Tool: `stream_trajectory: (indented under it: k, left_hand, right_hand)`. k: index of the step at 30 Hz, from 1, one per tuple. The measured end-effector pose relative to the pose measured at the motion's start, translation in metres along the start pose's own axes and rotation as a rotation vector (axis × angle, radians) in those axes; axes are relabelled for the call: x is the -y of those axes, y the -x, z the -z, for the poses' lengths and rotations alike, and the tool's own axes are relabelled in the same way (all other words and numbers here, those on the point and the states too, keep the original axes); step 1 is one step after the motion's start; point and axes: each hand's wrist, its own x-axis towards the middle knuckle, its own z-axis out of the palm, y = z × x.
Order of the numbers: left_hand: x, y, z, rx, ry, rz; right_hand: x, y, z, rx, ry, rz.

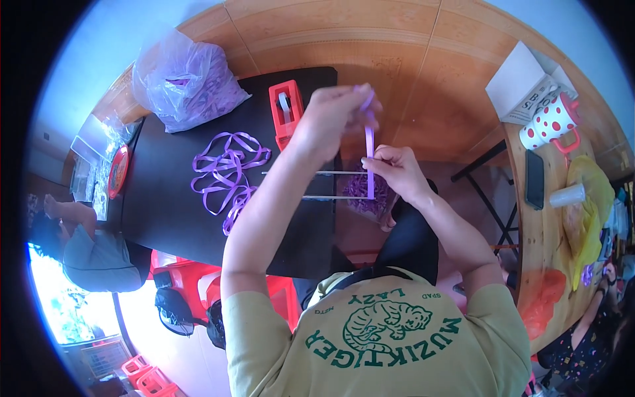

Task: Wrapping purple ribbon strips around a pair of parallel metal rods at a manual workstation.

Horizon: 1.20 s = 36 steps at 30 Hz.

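My left hand (340, 116), partly smeared by motion, is raised past the table's right edge with its fingers closed on a purple ribbon (370, 142). From there the ribbon runs straight down to two thin rods (347, 198) that stick out over that edge. My right hand (397, 171) pinches the ribbon beside the upper rod, thumb and fingertips pressed together. A loose tangle of purple ribbon (228, 169) lies on the black table (169, 205). Near my left forearm stands a red tape dispenser (286, 112) with a pale roll.
Below the rods sits a heap of purple ribbon pieces (368, 198). A plastic bag (192, 86) of purple pieces rests at the table's far left. On the right, a wooden table (539, 245) bears a dotted cup (550, 122) and a phone (534, 180). People sit at both sides.
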Motion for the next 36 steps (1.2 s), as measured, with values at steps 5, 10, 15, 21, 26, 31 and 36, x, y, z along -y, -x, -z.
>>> stream_trajectory:
  k: [5, 10, 15, 21, 26, 31, 36]
  left_hand:
    - [0.001, 0.036, -0.029, -0.174, -0.351, -0.475]
    - [0.069, 0.131, -0.045, 0.082, -0.300, -0.095]
    - [0.154, 0.130, -0.034, 0.237, -0.047, 0.235]
    - [0.233, 0.111, -0.002, -0.314, -0.345, -0.022]
    - [0.235, 0.079, 0.007, -0.398, -0.379, -0.285]
    - [0.232, 0.063, 0.014, -0.469, -0.493, -0.340]
    - [0.225, 0.043, 0.010, -0.500, -0.380, -0.679]
  right_hand:
    - [-0.021, -0.008, 0.011, -0.064, -0.216, -0.258]
    - [-0.033, -0.013, 0.000, -0.090, -0.305, -0.446]
    - [-0.042, -0.008, 0.002, -0.123, -0.421, -0.453]
    - [-0.048, 0.003, 0.003, -0.215, -0.547, -0.463]
    - [-0.033, -0.003, 0.006, -0.170, -0.517, -0.405]
    - [-0.029, -0.006, 0.009, -0.105, -0.438, -0.387]
    - [-0.040, -0.001, 0.014, -0.112, -0.506, -0.488]
